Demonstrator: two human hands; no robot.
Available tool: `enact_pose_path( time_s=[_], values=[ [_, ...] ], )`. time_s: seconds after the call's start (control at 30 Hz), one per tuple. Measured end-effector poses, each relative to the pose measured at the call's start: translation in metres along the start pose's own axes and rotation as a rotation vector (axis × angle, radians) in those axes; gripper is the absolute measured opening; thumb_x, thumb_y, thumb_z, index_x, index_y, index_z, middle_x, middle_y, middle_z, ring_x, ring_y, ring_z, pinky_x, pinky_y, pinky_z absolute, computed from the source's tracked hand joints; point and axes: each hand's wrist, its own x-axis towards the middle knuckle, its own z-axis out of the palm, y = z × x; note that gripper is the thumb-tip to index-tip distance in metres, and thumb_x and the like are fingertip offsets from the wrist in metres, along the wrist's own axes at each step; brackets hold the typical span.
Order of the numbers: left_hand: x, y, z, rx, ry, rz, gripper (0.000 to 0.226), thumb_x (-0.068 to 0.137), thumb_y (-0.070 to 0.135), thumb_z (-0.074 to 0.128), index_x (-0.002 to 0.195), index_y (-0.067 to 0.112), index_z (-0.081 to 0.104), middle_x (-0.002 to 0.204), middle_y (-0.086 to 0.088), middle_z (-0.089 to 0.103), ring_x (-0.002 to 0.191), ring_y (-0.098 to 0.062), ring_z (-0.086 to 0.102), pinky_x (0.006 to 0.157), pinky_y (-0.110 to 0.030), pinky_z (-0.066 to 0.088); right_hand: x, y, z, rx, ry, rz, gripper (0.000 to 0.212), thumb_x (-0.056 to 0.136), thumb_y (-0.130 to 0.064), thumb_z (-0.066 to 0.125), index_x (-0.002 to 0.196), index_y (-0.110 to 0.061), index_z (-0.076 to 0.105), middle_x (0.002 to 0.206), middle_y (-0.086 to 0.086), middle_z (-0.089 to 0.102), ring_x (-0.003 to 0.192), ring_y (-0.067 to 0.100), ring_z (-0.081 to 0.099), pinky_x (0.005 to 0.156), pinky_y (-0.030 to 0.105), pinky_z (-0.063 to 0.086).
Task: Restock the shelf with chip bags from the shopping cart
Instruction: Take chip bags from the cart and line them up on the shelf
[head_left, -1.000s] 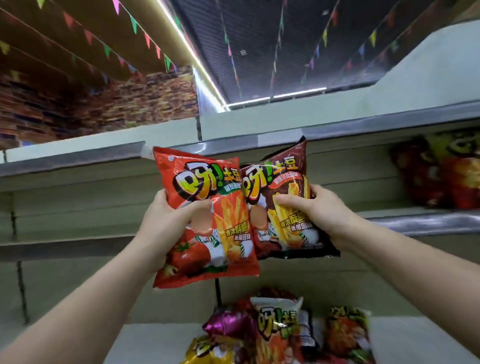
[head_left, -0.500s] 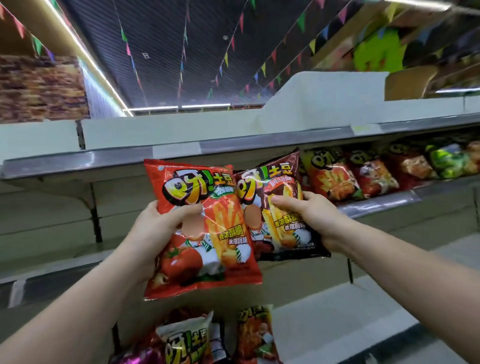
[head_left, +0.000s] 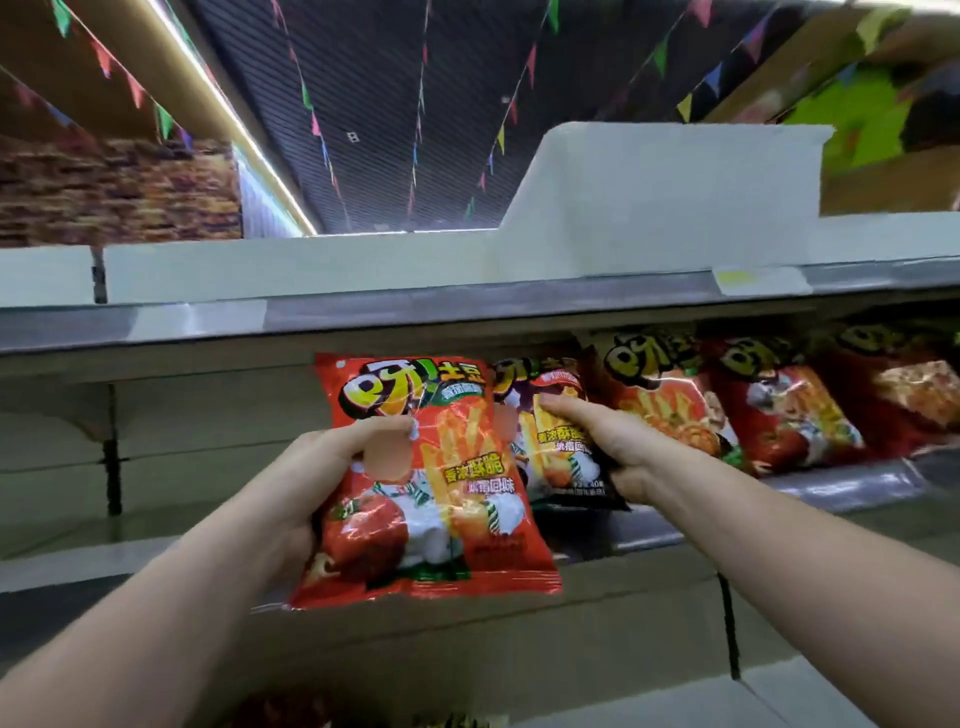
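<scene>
Mid-restock, left hand (head_left: 306, 467) gripping red bag (head_left: 436, 488), right hand (head_left: 613, 441) clutching dark bag (head_left: 556, 467), next probably sliding both onto shelf (head_left: 857, 486) beside row (head_left: 779, 410) just right.

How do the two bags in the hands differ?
The red chip bag, gripped by the left hand, is bright red with a tomato picture; the dark brown chip bag, gripped by the right hand, is dark. The red chip bag shows in full and overlaps the dark brown chip bag, which sits higher, beside the shelved bags. Both share the same yellow logo and fries picture.
</scene>
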Motion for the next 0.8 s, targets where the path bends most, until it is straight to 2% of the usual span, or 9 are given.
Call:
enact_pose_path(
  time_s=[0.1,0.23,0.33,0.43,0.5,0.57,0.63,0.7,0.8],
  values=[
    [0.016,0.002,0.014,-0.012,0.01,-0.013,0.043,0.046,0.029,0.078,0.083,0.007,0.071,0.077,-0.015,0.072,0.054,-0.024,0.063,0.061,-0.029,0.053,0.038,0.0,-0.003,0.002,-0.059,0.016,0.024,0.08,-0.024,0.071,0.092,-0.004,0.065,0.066,0.012,0.07,0.048,0.021,0.066,0.045,0.029,0.055],
    [0.032,0.006,0.025,-0.023,0.033,-0.05,0.03,0.058,0.024,0.074,0.079,0.005,0.067,0.065,-0.013,0.07,0.043,-0.022,0.063,0.04,-0.024,0.05,0.085,0.004,-0.001,-0.077,-0.034,0.039,0.019,0.086,-0.019,0.064,0.094,-0.003,0.06,0.052,0.01,0.066,0.041,0.02,0.063,0.042,0.028,0.054],
    [0.046,0.006,0.026,-0.023,0.066,-0.072,0.023,0.07,0.023,0.073,0.081,0.005,0.064,0.059,-0.012,0.068,0.039,-0.021,0.062,0.036,-0.021,0.046,0.109,0.007,0.002,-0.07,-0.073,0.035,0.014,0.088,-0.015,0.06,0.08,-0.004,0.06,0.045,0.007,0.063,0.036,0.014,0.06,0.039,0.021,0.05],
    [0.062,0.007,0.023,-0.005,0.048,-0.083,0.037,0.06,0.026,0.074,0.089,0.003,0.067,0.069,-0.015,0.071,0.046,-0.024,0.065,0.042,-0.025,0.052,0.13,0.006,0.003,-0.129,-0.129,0.004,0.028,0.073,-0.029,0.074,0.09,-0.01,0.064,0.064,0.003,0.07,0.052,0.013,0.066,0.066,0.028,0.055],
    [0.072,0.008,0.02,0.014,0.022,-0.094,0.036,0.058,0.028,0.073,0.085,0.005,0.068,0.071,-0.015,0.072,0.048,-0.024,0.066,0.047,-0.026,0.055,0.144,0.004,0.002,-0.156,-0.135,-0.005,0.023,0.079,-0.025,0.07,0.096,-0.009,0.066,0.077,0.007,0.07,0.064,0.017,0.066,0.077,0.035,0.053],
    [0.08,0.008,0.017,0.016,-0.003,-0.103,0.029,0.06,0.028,0.071,0.078,0.005,0.067,0.067,-0.014,0.071,0.047,-0.023,0.065,0.05,-0.026,0.055,0.153,0.003,0.004,-0.213,-0.114,0.005,0.009,0.085,-0.015,0.064,0.088,-0.007,0.066,0.067,0.007,0.07,0.061,0.017,0.064,0.076,0.035,0.052],
    [0.088,0.006,0.014,0.022,-0.013,-0.112,0.03,0.057,0.027,0.07,0.076,0.005,0.066,0.065,-0.014,0.07,0.046,-0.024,0.065,0.053,-0.028,0.055,0.159,0.004,0.006,-0.241,-0.078,0.023,0.006,0.085,-0.011,0.062,0.081,-0.007,0.064,0.057,0.006,0.068,0.056,0.018,0.063,0.071,0.033,0.052],
    [0.094,0.004,0.01,0.047,-0.017,-0.124,0.034,0.052,0.027,0.069,0.077,0.005,0.064,0.064,-0.014,0.07,0.045,-0.024,0.065,0.051,-0.028,0.055,0.163,0.007,0.007,-0.26,-0.039,0.031,0.005,0.086,-0.01,0.061,0.085,-0.006,0.063,0.065,0.01,0.068,0.061,0.022,0.063,0.072,0.035,0.051],
    [0.103,0.002,0.008,0.085,-0.023,-0.14,0.036,0.047,0.026,0.069,0.076,0.005,0.063,0.06,-0.014,0.069,0.043,-0.023,0.065,0.045,-0.026,0.054,0.165,0.008,0.008,-0.268,-0.003,0.021,0.011,0.087,-0.01,0.058,0.097,-0.006,0.06,0.09,0.017,0.065,0.085,0.03,0.061,0.086,0.044,0.049]
  ],
)
